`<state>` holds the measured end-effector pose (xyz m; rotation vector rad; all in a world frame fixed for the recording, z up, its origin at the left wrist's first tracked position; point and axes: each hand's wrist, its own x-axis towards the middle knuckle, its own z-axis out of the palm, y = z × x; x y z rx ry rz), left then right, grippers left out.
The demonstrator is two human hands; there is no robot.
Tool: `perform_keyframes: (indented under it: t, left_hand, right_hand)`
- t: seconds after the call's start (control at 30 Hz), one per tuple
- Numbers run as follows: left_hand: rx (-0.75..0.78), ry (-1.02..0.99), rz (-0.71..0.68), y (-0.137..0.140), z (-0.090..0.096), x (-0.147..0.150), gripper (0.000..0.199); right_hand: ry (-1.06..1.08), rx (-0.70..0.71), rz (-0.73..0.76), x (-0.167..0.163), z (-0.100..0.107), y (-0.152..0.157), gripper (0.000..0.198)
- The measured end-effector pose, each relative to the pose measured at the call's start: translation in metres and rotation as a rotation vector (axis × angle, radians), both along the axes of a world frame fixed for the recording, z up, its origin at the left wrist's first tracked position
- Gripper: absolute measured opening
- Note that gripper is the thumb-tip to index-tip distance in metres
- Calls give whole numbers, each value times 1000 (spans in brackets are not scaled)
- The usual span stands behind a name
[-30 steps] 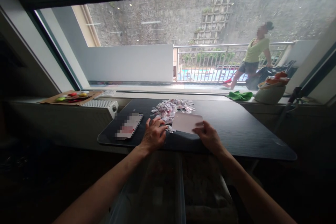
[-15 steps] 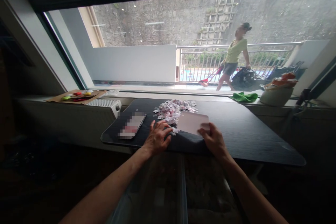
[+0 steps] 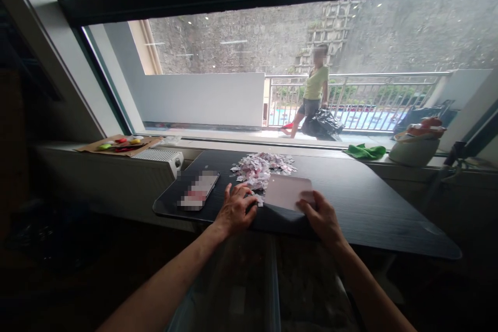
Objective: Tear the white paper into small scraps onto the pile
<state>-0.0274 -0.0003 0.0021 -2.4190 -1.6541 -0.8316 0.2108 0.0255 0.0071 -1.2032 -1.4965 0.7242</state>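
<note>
- Outside the window, the person [image 3: 316,84] with the black plastic bag [image 3: 323,122] has moved left along the metal railing [image 3: 383,94] since the earlier frame; both hands and the card hold nearly the same places on the dark surface [image 3: 373,205].
- Heaped paper scraps [image 3: 257,168] lie ahead of and between the hands, spreading from near the left fingertips away toward the window and rightward behind the card.
- Left hand [image 3: 236,208] is the nearer one: palm down, fingers slightly spread and bent at the heap's near left edge, nothing visibly held. Whether the fingertips touch scraps, I cannot tell.
- Right hand [image 3: 321,212] pinches the right end of the thin, pale rectangular card [image 3: 287,190] between thumb and fingers.
- Card's long axis runs roughly left to right, its left edge right beside the scraps; contact there is unclear.
- Smartphone [image 3: 205,185] lies left of the left hand, slanting away toward the window, apart from the heap.
</note>
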Motion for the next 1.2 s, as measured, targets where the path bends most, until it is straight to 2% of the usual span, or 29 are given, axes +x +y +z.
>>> perform_keyframes:
  t: [0.13, 0.3, 0.53, 0.83, 1.03, 1.2]
  left_hand:
    - [10, -4, 19, -2, 2, 1, 20]
    - [42, -2, 67, -1, 2, 2, 17]
    - [43, 25, 34, -2, 2, 0, 22]
    - [103, -9, 101, -2, 0, 1, 15]
    - [84, -4, 84, -2, 1, 0, 16]
    - [62, 15, 30, -3, 2, -1, 20]
  right_hand:
    - [22, -14, 38, 0, -2, 2, 28]
    - [-2, -15, -70, 1, -3, 2, 25]
    - [47, 1, 90, 0, -3, 1, 26]
    - [65, 8, 95, 0, -4, 0, 24]
    - [-7, 0, 91, 2, -2, -1, 17]
    - [39, -3, 76, 2, -1, -2, 19]
